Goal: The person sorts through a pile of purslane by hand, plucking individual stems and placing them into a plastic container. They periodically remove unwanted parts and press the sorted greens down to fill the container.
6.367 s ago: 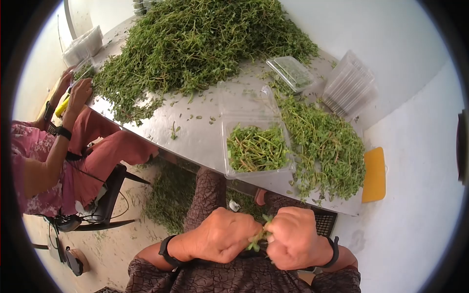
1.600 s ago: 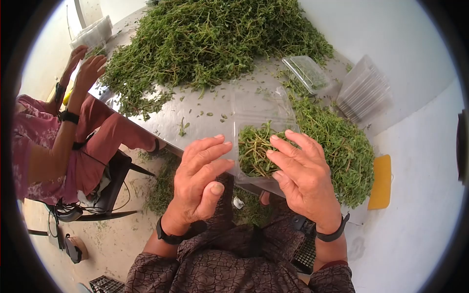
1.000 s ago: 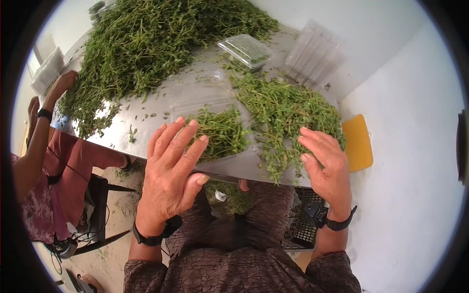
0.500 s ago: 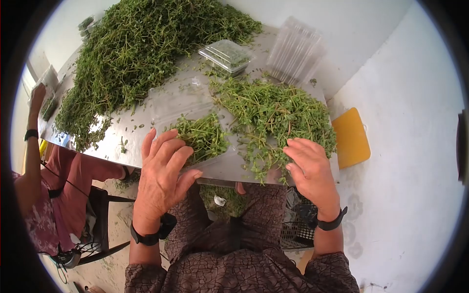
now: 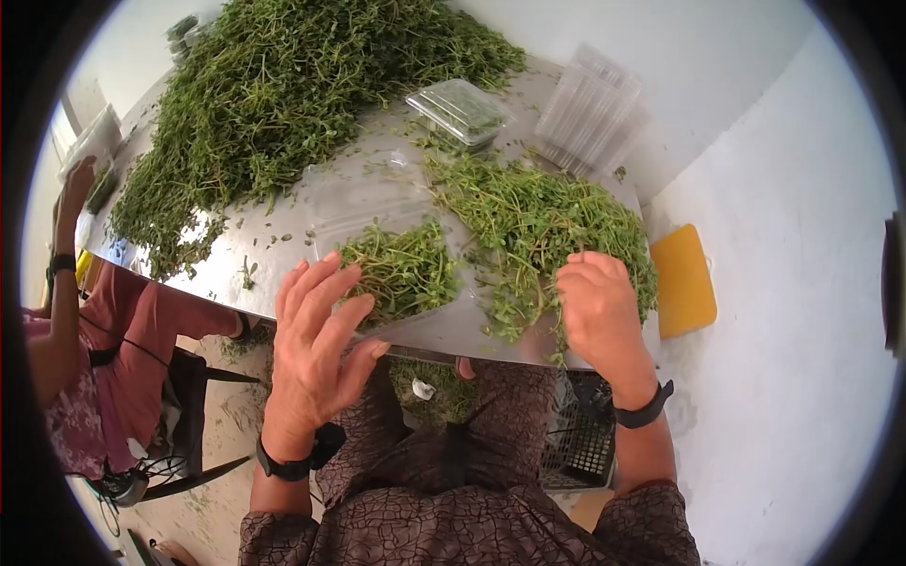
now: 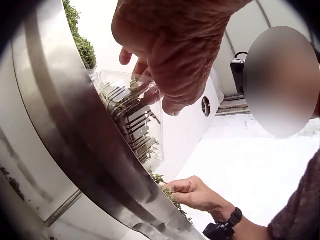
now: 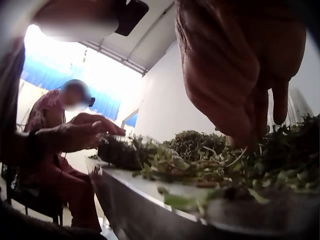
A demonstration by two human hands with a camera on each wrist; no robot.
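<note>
Has at the far left a seated person (image 5: 142,321) in pink trousers beside the metal surface (image 5: 222,274), then a large heap of greens (image 5: 283,104) spread across it. Poises the left hand (image 5: 321,335), fingers loosely spread and thumb apart, at the left side of an open clear container (image 5: 425,326) holding stems and leaves (image 5: 406,269) near the front edge, with a lidded clear box (image 5: 460,111) farther back. Pinches with the curled right hand (image 5: 599,307) into the near right part of a smaller heap (image 5: 538,208) beside the container, with a stack of clear containers (image 5: 591,108) behind and a yellow board (image 5: 683,281) at the far right.
</note>
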